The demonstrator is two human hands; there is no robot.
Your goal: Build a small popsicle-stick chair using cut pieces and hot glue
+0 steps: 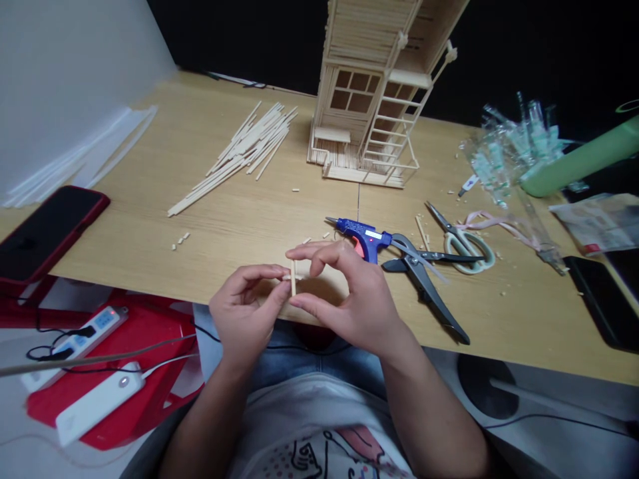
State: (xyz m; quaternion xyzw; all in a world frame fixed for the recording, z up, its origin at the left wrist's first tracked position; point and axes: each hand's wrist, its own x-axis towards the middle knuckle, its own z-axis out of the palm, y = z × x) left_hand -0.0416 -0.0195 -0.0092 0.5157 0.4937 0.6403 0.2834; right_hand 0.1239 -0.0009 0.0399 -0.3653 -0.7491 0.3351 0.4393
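Observation:
Near the table's front edge, my left hand [249, 303] pinches a small piece of wood between thumb and forefinger. My right hand [352, 293] holds a short upright wooden stick [293, 278] by its two ends, thumb below and forefinger above. The stick touches or nearly touches the piece at my left fingertips; the exact contact is too small to tell. Just behind my right hand lies a blue glue gun [367, 234]. Black-handled cutters [424, 279] rest to the right of that hand.
A wooden stick model house [359, 106] stands at the back. Loose sticks [249, 146] lie behind left. Scissors [466, 246], plastic wrappers [519, 146], a green cylinder [584, 156] and a black phone [606, 303] are right; a red-cased phone [47, 229] is left.

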